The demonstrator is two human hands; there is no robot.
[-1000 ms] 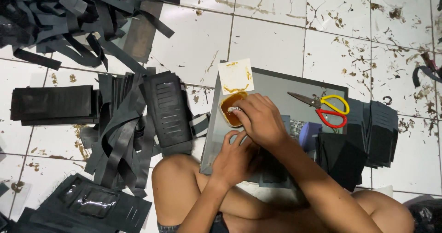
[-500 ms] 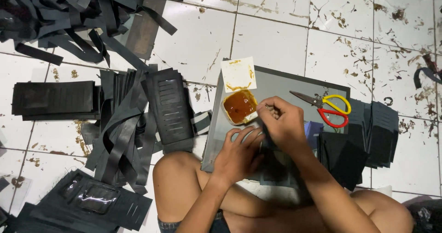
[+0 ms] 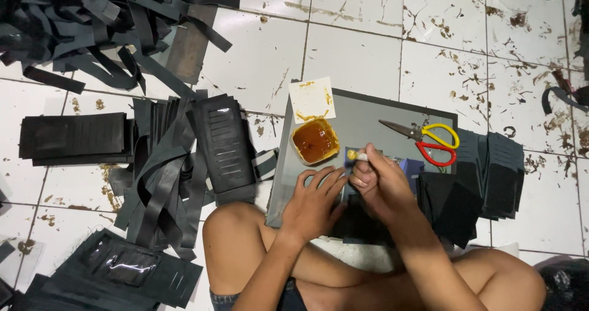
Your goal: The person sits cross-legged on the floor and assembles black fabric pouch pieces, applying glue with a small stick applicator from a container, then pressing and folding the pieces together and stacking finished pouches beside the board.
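Observation:
My right hand (image 3: 381, 185) grips a small glue brush (image 3: 354, 155), its yellowish tip pointing left just beside a square tub of amber glue (image 3: 315, 141). My left hand (image 3: 314, 202) presses flat, fingers spread, on a black piece (image 3: 353, 225) that lies on the grey board (image 3: 362, 124) over my lap. The black piece is mostly hidden under both hands. The tub's white lid (image 3: 311, 99) lies at the board's far left corner.
Scissors with red and yellow handles (image 3: 429, 142) rest on the board's right side. Stacks of black cut panels (image 3: 497, 176) sit right of it, more panels (image 3: 224, 145) and loose black strips (image 3: 104, 34) to the left. The white tiled floor (image 3: 368, 47) is glue-stained.
My right hand pulled the brush back from the glue tub toward me and to the right; it now hovers over the black piece. My left hand stayed pressing down.

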